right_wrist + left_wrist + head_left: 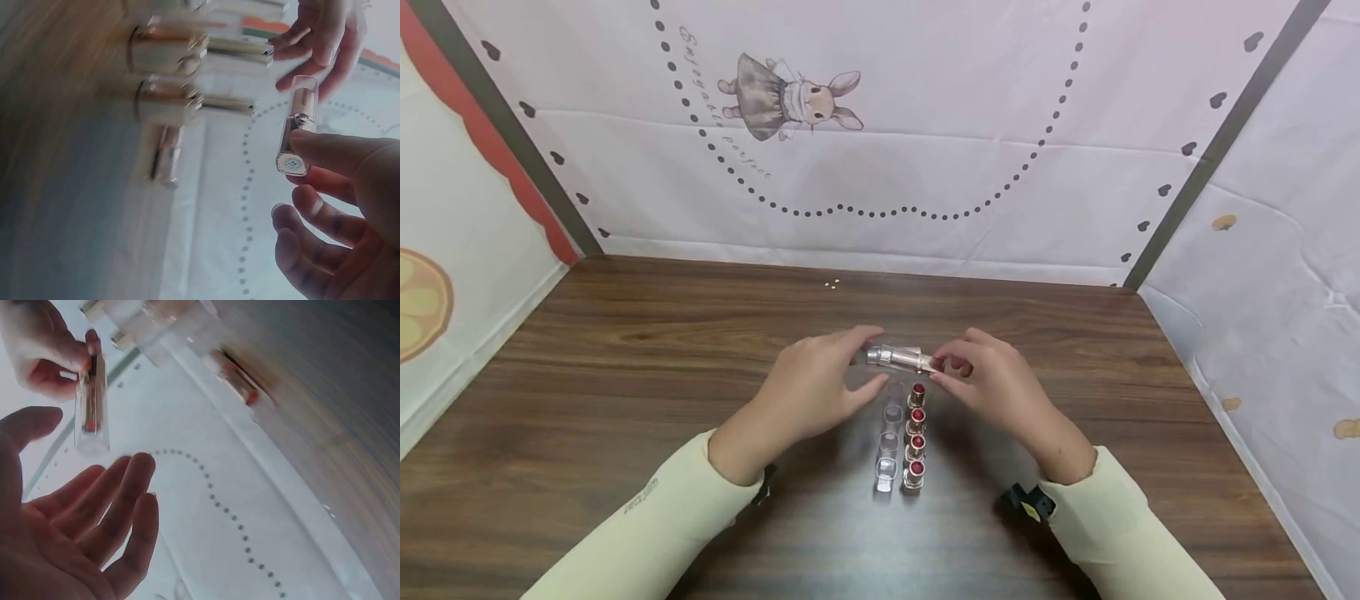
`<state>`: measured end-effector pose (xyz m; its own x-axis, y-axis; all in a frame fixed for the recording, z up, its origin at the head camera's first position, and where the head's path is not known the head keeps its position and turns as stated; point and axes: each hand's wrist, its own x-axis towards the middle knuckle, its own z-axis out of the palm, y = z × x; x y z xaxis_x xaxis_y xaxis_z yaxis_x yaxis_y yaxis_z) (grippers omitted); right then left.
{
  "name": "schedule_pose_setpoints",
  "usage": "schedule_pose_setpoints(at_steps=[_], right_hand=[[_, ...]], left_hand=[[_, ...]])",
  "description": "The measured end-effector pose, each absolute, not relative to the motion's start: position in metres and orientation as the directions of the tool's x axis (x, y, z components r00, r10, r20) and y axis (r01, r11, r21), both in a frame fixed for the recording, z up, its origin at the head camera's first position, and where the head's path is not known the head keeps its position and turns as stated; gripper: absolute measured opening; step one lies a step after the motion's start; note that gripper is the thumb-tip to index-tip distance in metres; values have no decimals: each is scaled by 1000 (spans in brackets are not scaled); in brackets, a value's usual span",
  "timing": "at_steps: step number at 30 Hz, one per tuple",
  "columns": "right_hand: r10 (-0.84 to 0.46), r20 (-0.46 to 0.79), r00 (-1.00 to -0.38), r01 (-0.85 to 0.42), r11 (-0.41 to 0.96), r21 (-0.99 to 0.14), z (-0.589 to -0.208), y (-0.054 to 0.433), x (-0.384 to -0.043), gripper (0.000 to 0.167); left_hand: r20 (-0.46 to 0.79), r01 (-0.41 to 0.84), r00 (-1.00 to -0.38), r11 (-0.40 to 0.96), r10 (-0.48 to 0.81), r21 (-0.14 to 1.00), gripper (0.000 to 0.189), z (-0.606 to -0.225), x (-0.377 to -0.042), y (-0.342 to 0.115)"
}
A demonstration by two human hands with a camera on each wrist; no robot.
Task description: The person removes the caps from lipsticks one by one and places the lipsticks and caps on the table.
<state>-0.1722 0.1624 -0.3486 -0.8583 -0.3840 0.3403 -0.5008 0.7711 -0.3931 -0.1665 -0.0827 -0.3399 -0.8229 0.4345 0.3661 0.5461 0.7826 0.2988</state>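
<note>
Thumb and fingers of my right hand [1000, 383] pinch a lipstick [290, 140] by its base. A clear cap [305, 94] covers its upper part, and a red tip shows through it in the left wrist view. My left hand [812, 379] is spread around the capped end, thumb and fingers apart, with a gap to the cap in the left wrist view. Nearer me, several uncapped lipsticks [916, 447] with red tips stand in a row. Left of them runs a row of clear caps [888, 442]. Another lipstick [237, 381] lies on its side.
All this is on a dark wood-grain table [625, 375]. A few small white bits [832, 284] lie near its back edge. Printed cloth walls [925, 100] enclose the back and both sides.
</note>
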Motion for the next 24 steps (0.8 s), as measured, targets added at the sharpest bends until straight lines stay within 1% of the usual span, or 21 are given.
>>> schedule_pose_setpoints(at_steps=[4,10,14,18,21,24], right_hand=[[-403,360,-842,-524,769,-365,-343,158,-161,16],[-439,386,-811,-567,751,-338,-334,154,-143,17],[-458,396,-795,-591,731,-341,-328,153,-134,17],[-465,393,-793,-597,720,-353,-325,152,-128,18],[-467,400,-789,-603,712,-359,-325,150,-126,20],[-475,422,-772,-622,701,-349,-327,147,-125,30]], left_hand=[[465,613,-757,745,459,263,53,-341,-157,-79],[543,662,-692,717,475,217,47,-341,-145,-76],[559,683,-671,701,488,207,40,-341,-140,-75],[579,699,-651,685,491,205,35,-338,-135,-75],[599,705,-634,684,489,188,33,-335,-132,-75],[603,703,-630,689,490,176,32,-334,-131,-76]])
